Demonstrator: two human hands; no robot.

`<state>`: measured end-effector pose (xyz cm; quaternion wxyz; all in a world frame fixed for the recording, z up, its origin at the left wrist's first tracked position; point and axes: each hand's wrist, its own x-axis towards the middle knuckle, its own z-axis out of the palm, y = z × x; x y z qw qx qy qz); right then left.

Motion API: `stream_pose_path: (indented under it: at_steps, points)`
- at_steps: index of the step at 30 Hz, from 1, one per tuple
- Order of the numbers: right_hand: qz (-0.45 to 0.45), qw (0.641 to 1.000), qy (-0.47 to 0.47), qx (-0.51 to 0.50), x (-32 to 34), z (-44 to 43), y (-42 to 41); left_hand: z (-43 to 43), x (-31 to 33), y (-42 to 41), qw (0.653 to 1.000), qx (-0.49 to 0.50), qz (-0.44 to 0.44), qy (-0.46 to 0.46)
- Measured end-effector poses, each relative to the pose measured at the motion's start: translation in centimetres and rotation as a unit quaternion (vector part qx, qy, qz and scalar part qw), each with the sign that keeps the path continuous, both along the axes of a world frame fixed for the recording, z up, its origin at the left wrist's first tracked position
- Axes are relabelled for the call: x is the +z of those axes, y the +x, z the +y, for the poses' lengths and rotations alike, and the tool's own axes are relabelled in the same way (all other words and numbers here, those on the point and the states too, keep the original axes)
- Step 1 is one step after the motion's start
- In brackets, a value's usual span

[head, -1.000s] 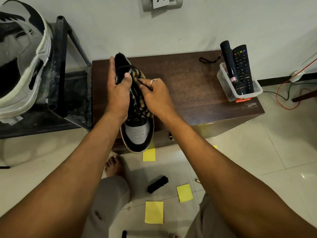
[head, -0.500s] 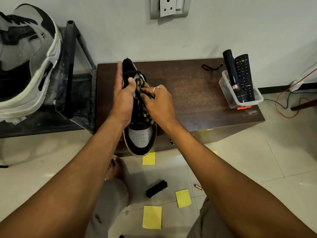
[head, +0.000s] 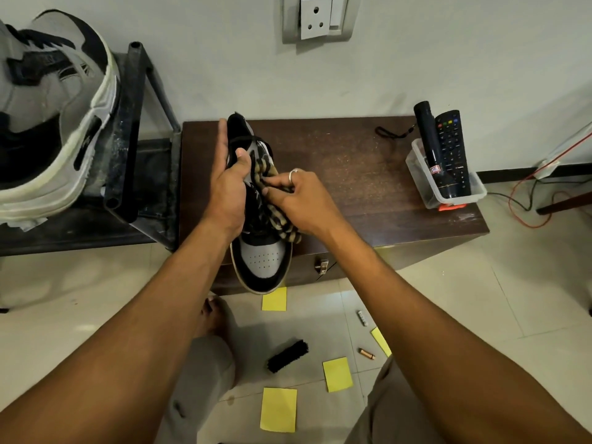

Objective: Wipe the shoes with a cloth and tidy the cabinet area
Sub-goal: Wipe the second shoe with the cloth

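Your left hand (head: 229, 190) gripped the shoe (head: 262, 257) from its side, with the fingers laid along the far edge and the thumb hooked over the collar. It held the shoe just above the front edge of the table (head: 352, 174), in the centre of the frame, toe pointing down toward you. Your right hand (head: 301, 203), a ring on one finger, pinched the striped cloth (head: 282, 224), which was bunched against the laces and tongue.

By my reading you were in the middle of the wiping step, working on the upper of this shoe. The next move called for a firm hold with the left hand while the right drew the cloth toward the toe cap and down the sides, refolding it if it bunched too thick to press flat.

The shoe was grey and black, with a tan rim to its sole and a perforated toe. I could not tell whether any dirt remained on it.

A second shoe (head: 54, 123) sat on the rack (head: 121, 129) at upper left, and its pale sole looked grubby. On the floor at lower centre lay yellow notes (head: 278, 410), a brush (head: 287, 355) and a battery (head: 366, 354), all waiting for the tidying.
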<state>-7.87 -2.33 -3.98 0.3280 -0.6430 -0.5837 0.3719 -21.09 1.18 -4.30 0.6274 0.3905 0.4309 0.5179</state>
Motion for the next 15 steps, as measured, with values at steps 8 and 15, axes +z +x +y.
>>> stream_pose_path:
  at_steps: [8, 15]
  points:
    - [0.082, 0.989, 0.086, -0.091, 0.6, 1.7, -2.5, 0.2, 0.3, -0.1, 0.997, 0.002, -0.072, -0.034]
    - [0.061, 0.994, 0.069, -0.054, 1.1, 0.6, -2.9, 0.3, 0.5, -0.6, 0.996, 0.004, -0.079, -0.049]
